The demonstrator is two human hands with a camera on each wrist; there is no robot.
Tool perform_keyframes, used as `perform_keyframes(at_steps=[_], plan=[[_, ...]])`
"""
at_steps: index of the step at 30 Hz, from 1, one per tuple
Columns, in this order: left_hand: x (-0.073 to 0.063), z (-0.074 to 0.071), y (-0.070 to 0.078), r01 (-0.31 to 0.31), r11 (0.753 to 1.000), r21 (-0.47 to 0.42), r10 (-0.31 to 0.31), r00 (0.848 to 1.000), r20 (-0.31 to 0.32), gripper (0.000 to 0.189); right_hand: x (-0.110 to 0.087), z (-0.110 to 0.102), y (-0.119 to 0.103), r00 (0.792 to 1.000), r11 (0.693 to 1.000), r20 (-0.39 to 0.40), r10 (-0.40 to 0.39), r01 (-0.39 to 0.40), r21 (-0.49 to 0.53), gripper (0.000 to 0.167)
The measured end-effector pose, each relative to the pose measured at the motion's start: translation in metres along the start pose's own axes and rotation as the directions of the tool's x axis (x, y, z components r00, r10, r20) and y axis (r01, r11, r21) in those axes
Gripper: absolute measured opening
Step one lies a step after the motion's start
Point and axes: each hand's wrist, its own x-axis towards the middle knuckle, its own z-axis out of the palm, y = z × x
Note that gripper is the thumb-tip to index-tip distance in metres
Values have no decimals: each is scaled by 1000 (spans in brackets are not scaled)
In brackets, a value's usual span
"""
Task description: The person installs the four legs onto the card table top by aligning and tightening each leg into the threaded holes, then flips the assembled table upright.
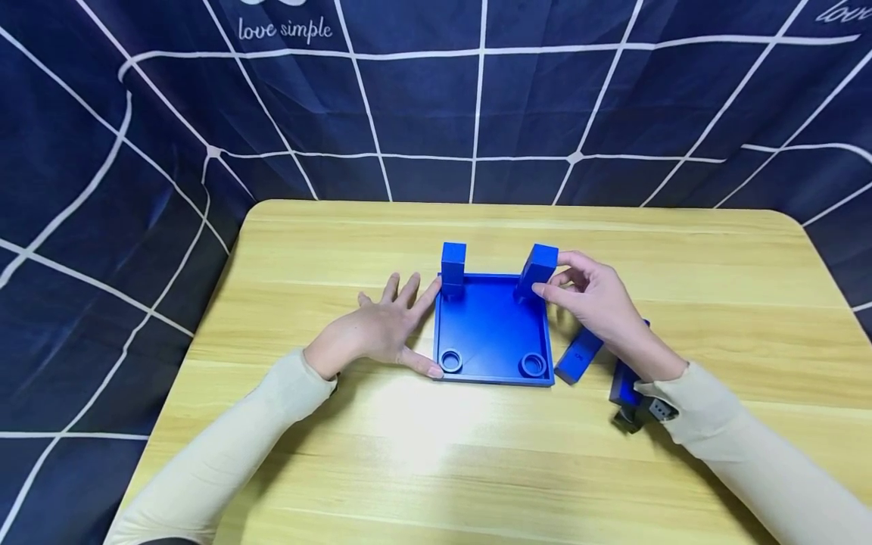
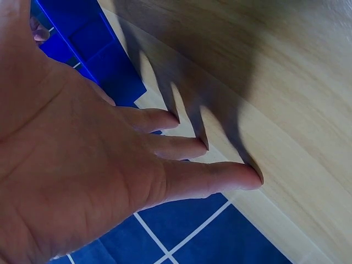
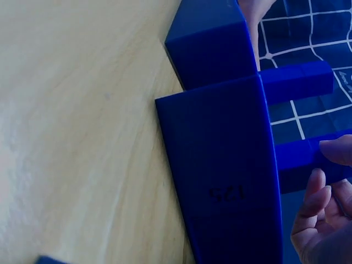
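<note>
A square blue tray (image 1: 490, 333) with a low rim lies on the table. At its back left corner stands a blue square post (image 1: 453, 265). My right hand (image 1: 599, 299) pinches a second blue post (image 1: 538, 265) between thumb and fingers at the back right corner; whether its base is fully seated is hidden. Round blue sockets (image 1: 523, 365) show in the two front corners. My left hand (image 1: 381, 329) lies spread at the tray's left side, index finger and thumb touching the rim. In the left wrist view, the left fingers (image 2: 220, 179) are straight.
Right of the tray, a loose blue block (image 1: 579, 356) marked 125 lies beneath my right hand. Another blue block (image 1: 623, 386) lies partly hidden under the right wrist, near a dark wrist device (image 1: 662, 409). A dark blue grid-patterned cloth (image 1: 422, 113) hangs behind the wooden table (image 1: 409, 469).
</note>
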Motion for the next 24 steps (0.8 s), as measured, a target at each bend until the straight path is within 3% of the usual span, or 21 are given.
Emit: perform_keyframes(at_steps=[11, 24], plan=[[1, 2, 1, -4, 1000, 2, 4, 1000, -4, 146, 1, 0, 2, 1000, 1000, 3, -8, 8, -3, 27], [-2, 2, 0, -4, 1000, -5, 4, 1000, -3, 146, 2, 3, -6, 998, 996, 26, 50, -47, -81, 40]])
